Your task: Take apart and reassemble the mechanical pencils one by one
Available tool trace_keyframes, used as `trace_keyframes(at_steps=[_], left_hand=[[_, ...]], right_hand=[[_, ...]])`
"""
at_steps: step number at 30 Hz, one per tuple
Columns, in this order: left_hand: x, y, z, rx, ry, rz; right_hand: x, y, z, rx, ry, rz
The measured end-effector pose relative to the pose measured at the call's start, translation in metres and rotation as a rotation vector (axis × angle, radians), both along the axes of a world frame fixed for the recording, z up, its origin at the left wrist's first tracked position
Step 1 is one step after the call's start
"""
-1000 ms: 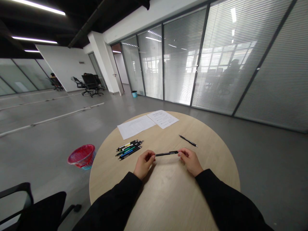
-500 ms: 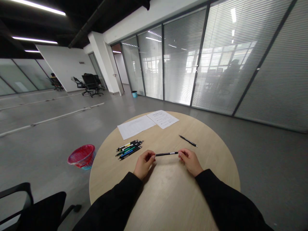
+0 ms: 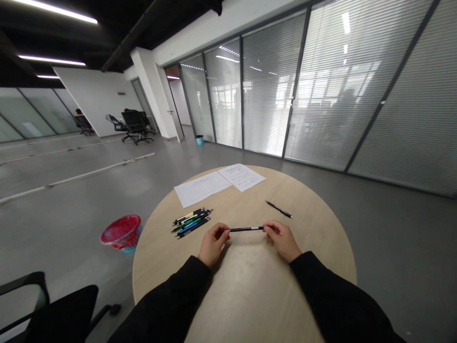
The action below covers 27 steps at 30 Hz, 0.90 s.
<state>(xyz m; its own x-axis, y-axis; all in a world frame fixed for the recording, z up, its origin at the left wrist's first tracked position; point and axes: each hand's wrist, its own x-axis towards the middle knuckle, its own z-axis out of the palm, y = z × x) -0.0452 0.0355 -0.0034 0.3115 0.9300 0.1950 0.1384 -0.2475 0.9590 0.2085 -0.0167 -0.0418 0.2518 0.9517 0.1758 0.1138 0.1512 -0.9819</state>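
Evidently, left hand (image 3: 213,244) and right hand (image 3: 283,240) pinching black pen (image 3: 241,229), pale marking (image 3: 254,228) illegible

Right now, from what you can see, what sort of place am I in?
Probably an office: black wheeled swivel chairs stand across the room, a dark-framed glass partition has pale slatted blinds, and long white ceiling lights shine overhead.

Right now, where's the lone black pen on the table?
In the head view, the lone black pen lies right of centre on the round table, just beyond the right hand.
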Motion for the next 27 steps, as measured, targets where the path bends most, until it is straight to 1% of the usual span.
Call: trace_keyframes(at_steps=[8,14,22,27], left_hand=[[0.000,-0.001,0.001,-0.012,0.008,0.016],[0.000,0.001,-0.001,-0.003,0.012,0.015],[0.000,0.004,-0.007,-0.013,-0.030,-0.013],[-0.001,0.004,-0.009,0.008,-0.024,-0.030]], right_hand=[[0.001,-0.002,0.004,0.028,-0.040,-0.033],[0.001,0.000,0.000,0.055,-0.059,-0.026],[0.001,0.002,-0.003,0.040,-0.025,-0.050],[0.000,0.001,-0.001,0.013,-0.018,-0.046]])
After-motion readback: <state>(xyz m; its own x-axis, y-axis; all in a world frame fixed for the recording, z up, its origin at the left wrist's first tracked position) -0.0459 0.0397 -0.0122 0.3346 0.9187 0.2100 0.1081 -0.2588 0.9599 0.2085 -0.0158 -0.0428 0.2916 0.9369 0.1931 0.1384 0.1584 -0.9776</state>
